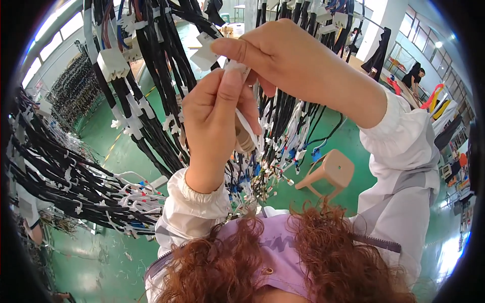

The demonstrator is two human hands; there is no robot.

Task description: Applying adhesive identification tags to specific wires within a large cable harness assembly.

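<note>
In front of me at the top middle, both hands meet at a small white label (237, 66) with faint print on it. My left hand (212, 113) pinches its lower part between thumb and fingers. From above right my right hand (275, 53) closes on its upper end, with the thumb stretched to the left. Just left of that thumb a white flap (204, 52) sticks out among black-wrapped wire harnesses (166, 65). Under my left fingers a white strip (246, 124) and a beige, roll-like round thing (244, 140) show partly. My hand hides how they are held.
More black cable bundles (60, 177) with white connectors hang at the left. Loose wire ends and small connectors (268, 171) dangle below my hands. A beige plastic stool (331, 170) stands on the green floor at right. A person (414, 78) bends over a table farther right.
</note>
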